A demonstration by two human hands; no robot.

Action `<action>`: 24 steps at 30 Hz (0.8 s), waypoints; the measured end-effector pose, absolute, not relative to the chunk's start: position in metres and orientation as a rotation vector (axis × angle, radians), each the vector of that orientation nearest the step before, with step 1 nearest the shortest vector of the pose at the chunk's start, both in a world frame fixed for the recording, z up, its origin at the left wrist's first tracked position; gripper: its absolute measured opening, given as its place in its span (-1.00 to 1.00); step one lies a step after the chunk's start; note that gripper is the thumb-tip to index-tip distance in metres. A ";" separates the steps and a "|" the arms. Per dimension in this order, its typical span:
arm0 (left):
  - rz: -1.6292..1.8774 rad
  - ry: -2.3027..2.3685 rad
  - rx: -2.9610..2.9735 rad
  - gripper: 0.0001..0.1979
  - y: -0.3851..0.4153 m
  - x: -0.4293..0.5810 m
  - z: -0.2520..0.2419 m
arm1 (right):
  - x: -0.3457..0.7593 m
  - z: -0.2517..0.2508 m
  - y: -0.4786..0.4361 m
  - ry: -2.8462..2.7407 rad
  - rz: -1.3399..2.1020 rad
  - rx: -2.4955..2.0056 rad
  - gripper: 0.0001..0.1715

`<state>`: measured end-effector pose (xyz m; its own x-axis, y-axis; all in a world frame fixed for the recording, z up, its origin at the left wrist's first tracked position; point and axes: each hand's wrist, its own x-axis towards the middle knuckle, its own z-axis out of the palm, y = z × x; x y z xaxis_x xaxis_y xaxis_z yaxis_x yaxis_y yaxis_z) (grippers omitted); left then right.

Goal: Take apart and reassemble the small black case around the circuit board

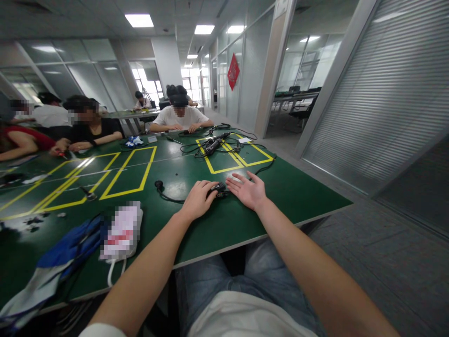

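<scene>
My left hand (199, 199) is on a small black corded part (219, 187), its thumb and fingers closed round the near end. What kind of part it is, I cannot make out. From under this hand a black cable (171, 199) runs left to a round black plug (159, 185). Just to the right, my right hand (247, 191) is open, palm turned up and fingers stretched out, with nothing in it. Another black cable (264, 167) passes behind its fingertips towards the table's right side.
On the green table (298, 192), a tangle of black corded tools (215, 144) lies within yellow tape. At left are blue-and-white gloves (70, 248), a blurred white package (122, 231) and a metal piece (88, 194). A co-worker in white (180, 114) sits opposite; others sit left.
</scene>
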<state>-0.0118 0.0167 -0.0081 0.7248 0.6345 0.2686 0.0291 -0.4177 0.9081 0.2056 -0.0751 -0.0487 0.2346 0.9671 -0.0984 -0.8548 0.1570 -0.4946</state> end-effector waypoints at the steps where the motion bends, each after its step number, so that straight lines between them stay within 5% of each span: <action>1: 0.775 0.515 1.886 -0.75 0.016 -0.013 -0.005 | 0.206 -0.049 -0.075 -0.267 1.326 -0.500 -0.57; 16: 0.557 0.474 2.241 -0.61 0.038 -0.012 -0.030 | 0.198 -0.042 -0.071 -0.230 1.202 -0.574 -0.65; 24: 0.553 0.430 2.595 -0.61 0.043 -0.013 -0.033 | 0.173 -0.055 -0.066 -0.817 0.219 -1.269 -0.92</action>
